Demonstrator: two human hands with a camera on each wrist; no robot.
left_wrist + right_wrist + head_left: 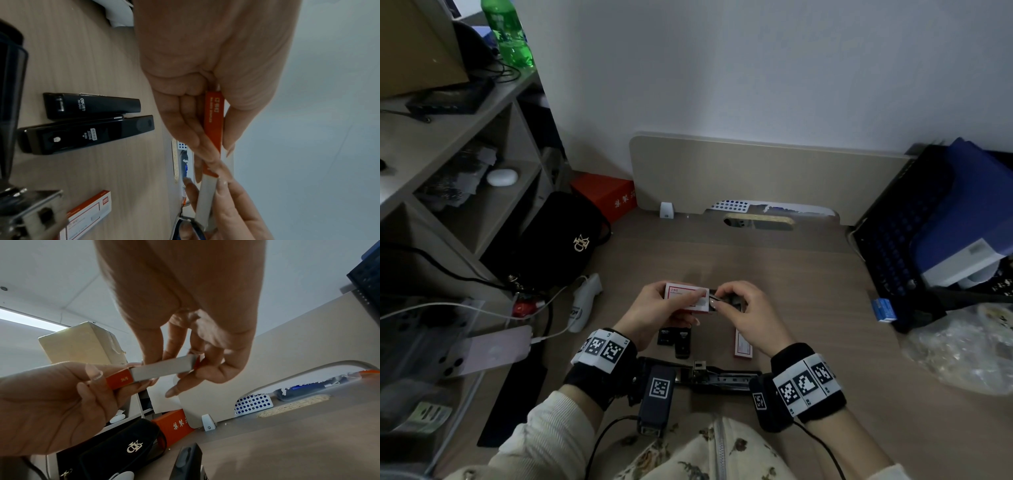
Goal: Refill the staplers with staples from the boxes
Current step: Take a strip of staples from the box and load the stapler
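A person seated at a wood-grain bench (774, 274) against a white wall holds a red-and-white staple box (686, 297) above its middle. The left hand (654, 308) grips the red sleeve, thumb and fingers curled around it; the right hand (743, 308) pinches the end of the grey inner tray (162, 369), which stands partly out of the sleeve. The sleeve's printing is too small to read, apart from what looks like "24/6" on its end. Beneath the hands two small black staplers (90, 105) lie side by side, one marked "deli No.0425", the other (86, 134) "PUSH". A second staple box (743, 344) lies just right of them, and a long black stapler (705, 377) lies open nearest the person. A beige panel (756, 171) stands at the bench's far edge. At left are a shelf unit (465, 154), a green bottle (508, 34), a black bag (561, 240) with a gold "CK" monogram, a red box (606, 195) with Chinese writing and a pink phone (493, 353).
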